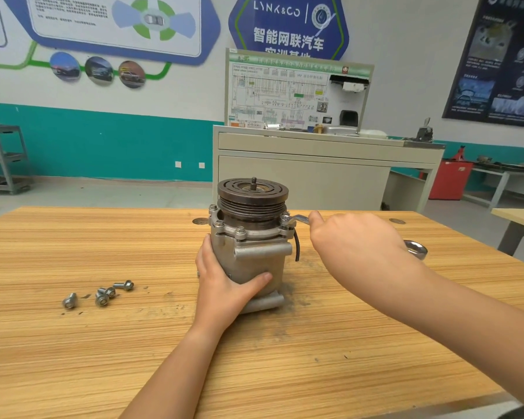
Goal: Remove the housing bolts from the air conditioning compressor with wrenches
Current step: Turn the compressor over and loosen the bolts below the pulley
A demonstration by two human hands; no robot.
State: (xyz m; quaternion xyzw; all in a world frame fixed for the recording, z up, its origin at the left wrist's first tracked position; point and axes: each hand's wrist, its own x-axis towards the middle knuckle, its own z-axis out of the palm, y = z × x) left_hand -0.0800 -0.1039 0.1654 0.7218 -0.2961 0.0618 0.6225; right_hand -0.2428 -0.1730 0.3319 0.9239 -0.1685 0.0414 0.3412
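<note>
Our striped wooden table stands in a workshop with a teal-banded wall and a grey cabinet behind. The compressor stands upright mid-table. Our left hand wraps round its body. Our right hand grips a wrench, hiding its middle. Loose bolts lie to the left.

The grey compressor stands upright on the worktop, its dark grooved pulley on top. A steel wrench sits on the right-hand flange bolt. A few loose bolts lie well to its left.
</note>
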